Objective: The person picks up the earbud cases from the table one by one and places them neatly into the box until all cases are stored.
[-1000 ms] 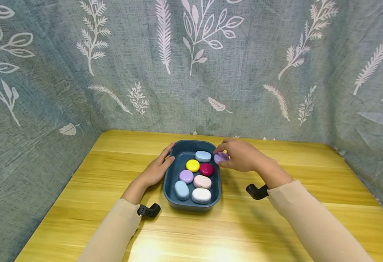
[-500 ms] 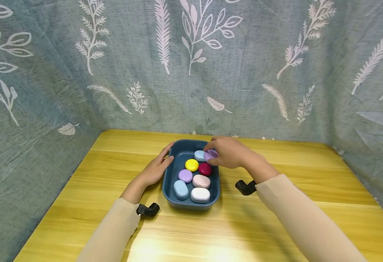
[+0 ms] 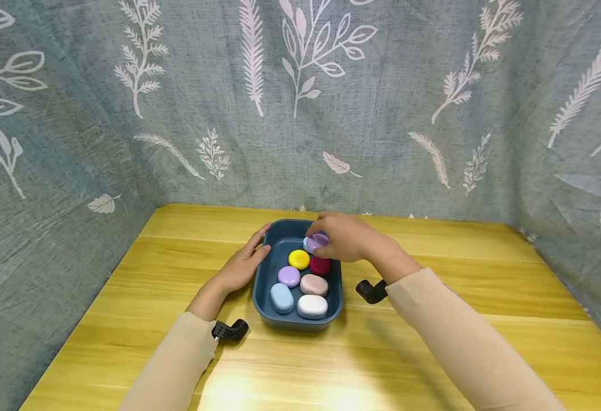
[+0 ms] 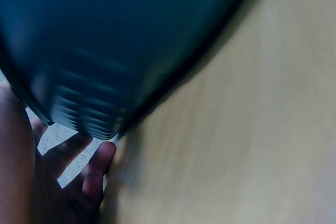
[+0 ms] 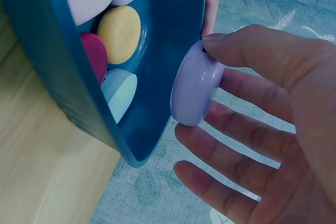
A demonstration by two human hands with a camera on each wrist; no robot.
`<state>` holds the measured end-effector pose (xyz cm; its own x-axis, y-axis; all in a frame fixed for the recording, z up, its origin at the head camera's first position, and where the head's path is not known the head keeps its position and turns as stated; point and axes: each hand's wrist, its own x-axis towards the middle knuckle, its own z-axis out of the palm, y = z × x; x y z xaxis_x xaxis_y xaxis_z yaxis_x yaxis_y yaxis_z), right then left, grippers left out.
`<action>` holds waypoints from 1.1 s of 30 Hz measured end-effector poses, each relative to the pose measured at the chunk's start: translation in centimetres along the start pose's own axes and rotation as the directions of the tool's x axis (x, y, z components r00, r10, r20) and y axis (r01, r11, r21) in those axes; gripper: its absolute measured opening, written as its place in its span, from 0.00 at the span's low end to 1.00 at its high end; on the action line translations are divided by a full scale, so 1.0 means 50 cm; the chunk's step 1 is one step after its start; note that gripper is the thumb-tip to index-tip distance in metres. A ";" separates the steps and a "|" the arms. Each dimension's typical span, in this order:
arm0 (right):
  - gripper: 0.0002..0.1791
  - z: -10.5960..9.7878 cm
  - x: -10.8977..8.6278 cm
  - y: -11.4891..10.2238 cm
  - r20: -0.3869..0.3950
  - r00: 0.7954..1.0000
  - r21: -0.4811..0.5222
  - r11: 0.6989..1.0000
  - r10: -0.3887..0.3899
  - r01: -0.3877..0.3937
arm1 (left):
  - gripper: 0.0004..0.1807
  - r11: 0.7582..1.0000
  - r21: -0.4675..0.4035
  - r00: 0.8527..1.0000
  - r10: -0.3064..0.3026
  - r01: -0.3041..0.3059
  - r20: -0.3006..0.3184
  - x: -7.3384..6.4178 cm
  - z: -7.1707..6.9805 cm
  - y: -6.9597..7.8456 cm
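My right hand [image 3: 345, 237] pinches a glossy lilac round case [image 5: 195, 85] between thumb and fingers, above the far right part of a dark blue tub [image 3: 261, 305]. In the head view the lilac case overlaps a pale blue oval case [image 3: 306, 244] lying in the tub. At the tub's left side rests my left hand [image 3: 239, 267], its fingers extended along the outer wall and the thumb at the rim. Other cases inside are yellow [image 3: 299, 260], dark red [image 3: 320, 265], lilac [image 3: 288, 277], pink [image 3: 313, 285], pale blue [image 3: 282, 298] and white [image 3: 312, 307].
The tub stands on a wooden table [image 3: 408, 354], towards its back edge. Behind and beside the table hangs a grey-blue curtain [image 3: 275, 165] with white leaf patterns. Each wrist carries a black camera mount [image 3: 231, 330].
My right hand has moved left with the lilac case, from the tub's right rim to over its far part. My left hand stays at the tub's left side.
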<state>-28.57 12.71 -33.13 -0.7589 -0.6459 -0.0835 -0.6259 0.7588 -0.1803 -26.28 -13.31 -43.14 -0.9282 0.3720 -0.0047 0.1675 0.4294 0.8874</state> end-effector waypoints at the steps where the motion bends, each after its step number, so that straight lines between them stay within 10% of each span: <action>1: 0.21 0.000 0.003 -0.001 0.006 1.000 -0.001 1.000 0.006 -0.006 | 0.29 1.000 -0.002 1.000 -0.002 0.002 0.001 0.000 0.000 0.000; 33: 0.21 0.040 0.109 -0.039 0.083 0.996 0.010 1.000 -0.020 0.020 | 0.29 1.000 -0.025 1.000 0.006 -0.005 0.022 0.001 0.004 -0.001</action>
<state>-31.11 7.53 -35.20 -0.7285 -0.6660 -0.1604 -0.6388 0.7451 -0.1919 -26.25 -13.15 -43.29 -0.9198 0.3923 -0.0097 0.1640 0.4070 0.8986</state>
